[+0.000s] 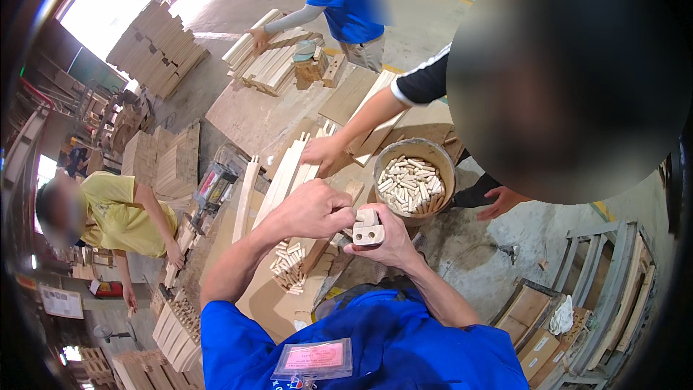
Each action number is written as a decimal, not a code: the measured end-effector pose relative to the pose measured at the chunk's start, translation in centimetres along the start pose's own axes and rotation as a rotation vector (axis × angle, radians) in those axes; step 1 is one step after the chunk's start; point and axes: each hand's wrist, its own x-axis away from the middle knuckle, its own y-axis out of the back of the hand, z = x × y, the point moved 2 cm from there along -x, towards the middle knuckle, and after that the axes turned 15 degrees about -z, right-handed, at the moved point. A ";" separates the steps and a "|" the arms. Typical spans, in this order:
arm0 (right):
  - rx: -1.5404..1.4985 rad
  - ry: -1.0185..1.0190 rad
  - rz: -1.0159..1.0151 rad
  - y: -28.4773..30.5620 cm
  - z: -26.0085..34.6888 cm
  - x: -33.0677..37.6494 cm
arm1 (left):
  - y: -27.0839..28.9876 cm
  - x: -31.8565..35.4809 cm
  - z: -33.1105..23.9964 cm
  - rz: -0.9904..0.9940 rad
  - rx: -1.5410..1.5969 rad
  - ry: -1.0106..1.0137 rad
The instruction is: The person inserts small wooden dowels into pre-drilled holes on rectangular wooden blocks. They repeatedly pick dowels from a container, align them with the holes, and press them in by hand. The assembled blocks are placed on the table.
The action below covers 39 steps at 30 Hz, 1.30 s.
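Observation:
My right hand (pixel 393 238) is wrapped round a small pale wooden block (pixel 368 235) with two dark round holes in its near face. Against the block's left side is my left hand (pixel 321 209), its fingers curled into a fist. Whatever those fingers may pinch is hidden. Beneath my left forearm, a heap of wooden dowels (pixel 289 266) lies on the worktable. Long pale wooden strips (pixel 285 177) stretch away just beyond my left hand. Past the block stands a round bucket (pixel 443 157) holding many loose wooden dowels (pixel 411 184).
A co-worker's hand (pixel 323 152) reaches onto the strips from the right. Another person in blue (pixel 346 0) handles boards (pixel 271 65) at the far end. Someone in yellow (pixel 119 213) works at left, near a clamp-like tool (pixel 214 182). Slatted racks (pixel 599 274) stand right.

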 end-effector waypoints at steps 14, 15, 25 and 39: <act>0.003 -0.033 -0.053 0.7 -1.1 -0.8 | -0.9 -2.0 -3.3 0.012 -0.450 -0.219; 0.001 -0.012 -0.055 0.8 -1.1 -1.1 | -0.7 -2.3 -3.3 0.058 -0.445 -0.212; 0.007 -0.031 -0.067 0.7 -1.1 -1.3 | -1.2 -3.0 -2.8 0.114 -0.463 -0.191; -0.108 0.040 -0.090 4.3 -1.3 3.0 | -7.6 -10.3 4.4 0.164 0.083 -0.215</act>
